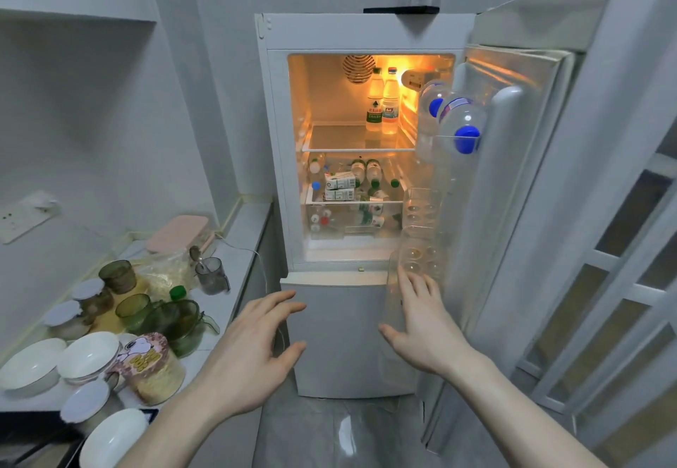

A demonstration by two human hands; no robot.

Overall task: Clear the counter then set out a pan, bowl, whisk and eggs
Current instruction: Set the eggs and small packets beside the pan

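The white fridge stands in front of me with its upper door swung open to the right and the inside lit. My left hand hovers with fingers spread before the shut lower door, holding nothing. My right hand is open too, its fingertips at the bottom of the clear egg tray in the door rack; whether eggs sit in its cups I cannot tell. White bowls sit on the counter at the lower left. No pan or whisk is in view.
The counter at left holds jars, green glass cups, a printed food bag, a grey cup and a pink-lidded box. Water bottles and cartons fill the fridge shelves. A white lattice door stands at the right.
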